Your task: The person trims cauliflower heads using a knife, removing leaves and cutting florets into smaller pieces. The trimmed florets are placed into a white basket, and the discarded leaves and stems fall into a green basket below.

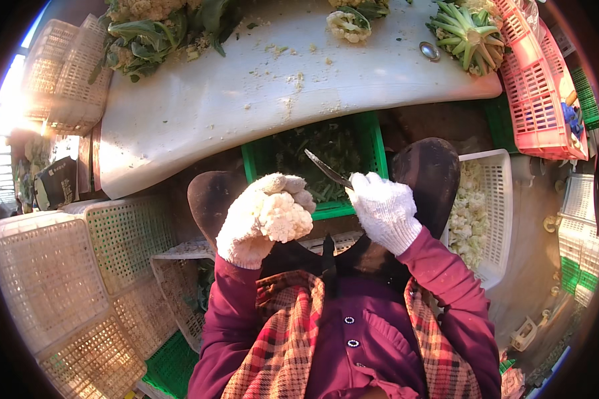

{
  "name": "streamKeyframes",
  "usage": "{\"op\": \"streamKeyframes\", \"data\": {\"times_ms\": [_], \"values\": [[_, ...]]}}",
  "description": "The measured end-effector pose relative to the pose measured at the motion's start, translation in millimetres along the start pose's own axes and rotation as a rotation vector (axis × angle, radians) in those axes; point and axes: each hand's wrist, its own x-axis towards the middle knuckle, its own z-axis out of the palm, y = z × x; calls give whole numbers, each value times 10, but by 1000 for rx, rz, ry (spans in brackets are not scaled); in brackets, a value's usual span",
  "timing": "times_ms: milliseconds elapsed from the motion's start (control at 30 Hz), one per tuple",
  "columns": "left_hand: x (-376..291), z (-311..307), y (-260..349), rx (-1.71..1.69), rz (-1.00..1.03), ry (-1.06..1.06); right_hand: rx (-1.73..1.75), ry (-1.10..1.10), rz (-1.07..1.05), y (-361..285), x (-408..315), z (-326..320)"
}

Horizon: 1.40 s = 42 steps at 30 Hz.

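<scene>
My left hand (244,227), in a white knit glove, is closed around a piece of cauliflower (285,215), its florets facing up and to the right. My gloved right hand (383,207) grips a knife (329,169) by its handle, most of which the fingers hide. The blade points up and to the left, apart from the cauliflower. Below both hands' far side, between my knees, stands a green plastic crate (383,149) with leaf and stem trimmings (324,159) in it.
Ahead is a white-covered table (189,124) bearing cauliflower crumbs, leafy cauliflower heads (145,40), a trimmed head (349,26) and a small metal dish (429,51). A white crate (496,214) of florets stands right, a pink crate (534,80) above it. Stacked plastic crates (50,269) line the left.
</scene>
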Motion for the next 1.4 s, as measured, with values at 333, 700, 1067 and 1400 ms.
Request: {"op": "streamKeyframes", "data": {"times_ms": [333, 700, 1067, 1400], "values": [[328, 236, -226, -209, 70, 11, 541, 323, 18, -176, -60, -481], [1103, 1525, -940, 248, -281, -291, 1308, 265, 680, 1074, -631, -1403], [1797, 1968, -2651, 294, -720, -572, 489, 682, 971, 1885, -1961, -1038], [1754, 1997, -3344, 178, -763, -281, 287, 871, 990, 1474, -2065, -254]]}}
